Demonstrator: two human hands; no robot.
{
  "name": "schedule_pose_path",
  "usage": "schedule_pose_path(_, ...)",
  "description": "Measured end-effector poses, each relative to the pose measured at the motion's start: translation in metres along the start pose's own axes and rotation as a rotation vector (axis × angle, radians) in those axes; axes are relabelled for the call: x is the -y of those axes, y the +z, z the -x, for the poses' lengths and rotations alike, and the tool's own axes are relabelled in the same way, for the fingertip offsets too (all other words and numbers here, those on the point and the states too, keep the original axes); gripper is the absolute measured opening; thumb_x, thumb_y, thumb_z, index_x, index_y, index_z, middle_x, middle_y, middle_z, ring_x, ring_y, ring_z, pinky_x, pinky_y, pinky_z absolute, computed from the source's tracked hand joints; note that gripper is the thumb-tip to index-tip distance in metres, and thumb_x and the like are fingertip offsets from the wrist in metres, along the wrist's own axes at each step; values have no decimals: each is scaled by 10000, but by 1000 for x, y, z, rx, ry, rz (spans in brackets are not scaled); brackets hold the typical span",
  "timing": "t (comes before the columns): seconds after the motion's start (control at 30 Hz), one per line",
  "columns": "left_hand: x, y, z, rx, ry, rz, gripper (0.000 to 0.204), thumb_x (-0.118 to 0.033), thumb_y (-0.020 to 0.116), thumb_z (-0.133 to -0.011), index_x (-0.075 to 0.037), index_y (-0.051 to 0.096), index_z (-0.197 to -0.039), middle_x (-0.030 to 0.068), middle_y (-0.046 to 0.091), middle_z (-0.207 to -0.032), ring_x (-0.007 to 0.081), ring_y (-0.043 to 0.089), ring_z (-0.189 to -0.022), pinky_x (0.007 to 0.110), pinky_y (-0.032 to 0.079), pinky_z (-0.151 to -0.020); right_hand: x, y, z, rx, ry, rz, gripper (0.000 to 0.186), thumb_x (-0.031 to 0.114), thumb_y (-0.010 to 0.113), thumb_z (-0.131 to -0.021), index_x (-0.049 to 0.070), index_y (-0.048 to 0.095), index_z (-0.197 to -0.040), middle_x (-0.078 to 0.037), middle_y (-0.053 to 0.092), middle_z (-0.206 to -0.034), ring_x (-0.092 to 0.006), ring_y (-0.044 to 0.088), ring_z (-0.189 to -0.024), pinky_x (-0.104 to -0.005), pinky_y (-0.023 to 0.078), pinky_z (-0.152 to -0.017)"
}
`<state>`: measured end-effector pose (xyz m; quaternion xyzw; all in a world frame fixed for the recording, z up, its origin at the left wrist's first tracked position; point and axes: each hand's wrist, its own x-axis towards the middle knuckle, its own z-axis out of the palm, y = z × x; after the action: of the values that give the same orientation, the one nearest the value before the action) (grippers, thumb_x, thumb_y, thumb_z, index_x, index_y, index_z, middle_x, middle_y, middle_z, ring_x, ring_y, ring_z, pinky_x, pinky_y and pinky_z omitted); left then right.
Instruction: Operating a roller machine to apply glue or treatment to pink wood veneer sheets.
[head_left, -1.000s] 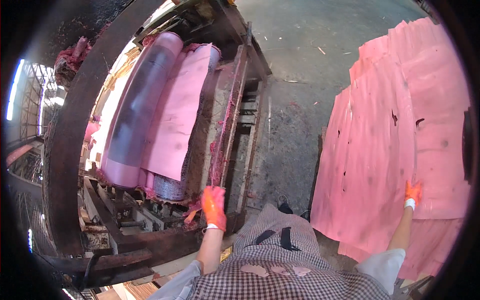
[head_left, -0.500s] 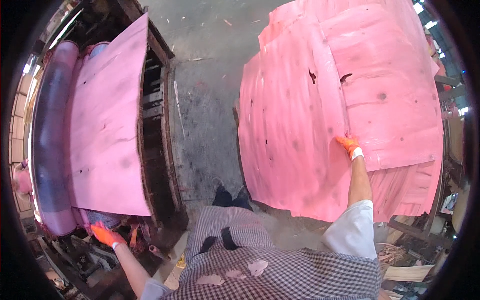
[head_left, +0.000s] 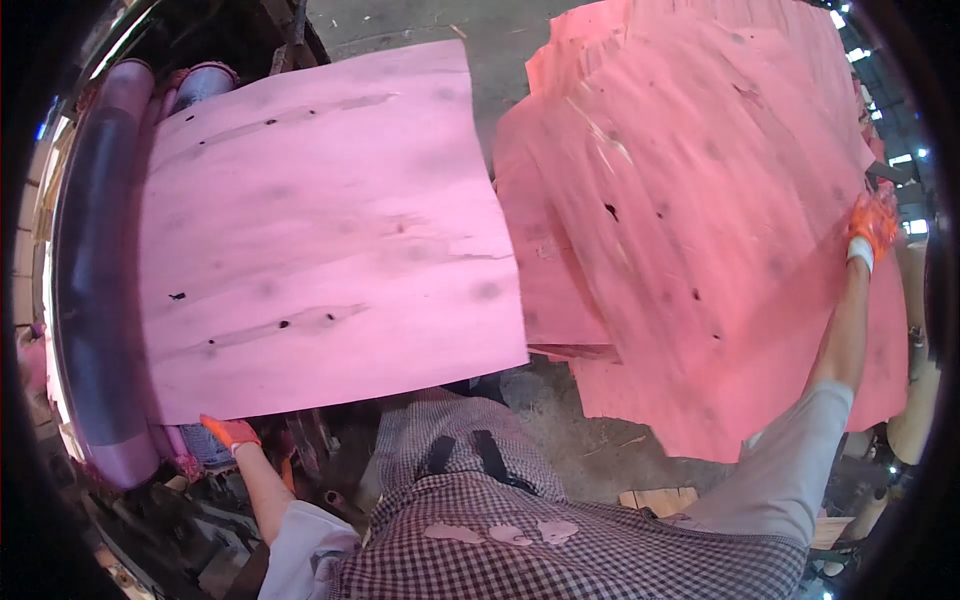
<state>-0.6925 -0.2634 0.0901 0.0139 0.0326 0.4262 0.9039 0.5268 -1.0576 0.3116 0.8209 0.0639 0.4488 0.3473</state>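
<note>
From the rollers on the left, a pink-coated wood veneer sheet [head_left: 340, 240] with dark knot holes reaches right, its free end over the gap. My left hand [head_left: 230, 431], in an orange glove, is at this sheet's near edge beside the rollers. Its fingers look closed on the edge, though partly hidden. On the right, another pink veneer sheet [head_left: 680, 250] lies slanted across a stack of similar sheets [head_left: 560, 300]. My right arm stretches far out, and my orange-gloved right hand [head_left: 873, 225] grips this slanted sheet by its right edge.
A long dark roller [head_left: 95, 270] with pink ends stands at the far left, a second roller [head_left: 205, 85] beside it. Dark machine framing [head_left: 290, 30] shows behind the sheet. Grey floor [head_left: 400, 20] lies beyond, and wood pieces [head_left: 655, 500] lie near my right side.
The left sheet has come much farther out of the rollers toward the right. My right hand has moved right to the stack's far side, and the top sheet there now lies slanted. My left hand rose slightly.
</note>
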Motion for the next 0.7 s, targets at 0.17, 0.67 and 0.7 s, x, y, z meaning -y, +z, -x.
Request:
schedule_pose_path(0.17,219,11,-115,-851,564,-788,726,-617,515,-929,-183,397,-1499,42,342,-1577,240,305,-1451,401,211,-1200,-91,-122,125,75,-399,1218,695,137,589,-912,101,294,-1540,-155,468,-1465,-273,643,-1030,-365,538,-906)
schedule_pose_path(0.67,495,53,-163,-789,-11,-1420,522,-308,678,-935,-19,549,-1350,61,593,-1322,180,550,-1190,333,431,-990,39,-159,248,1155,-84,-402,861,523,615,-854,91,315,-1536,-195,345,-1560,-340,305,-1450,-443,203,-1201)
schedule_pose_path(0.7,531,66,-177,-736,6,-1444,477,-246,692,-925,-19,574,-1328,72,626,-1256,174,578,-1123,323,447,-952,44,-172,236,1172,-87,-416,855,544,611,-848,81,346,-1517,-204,376,-1535,-352,329,-1434,-446,236,-1185)
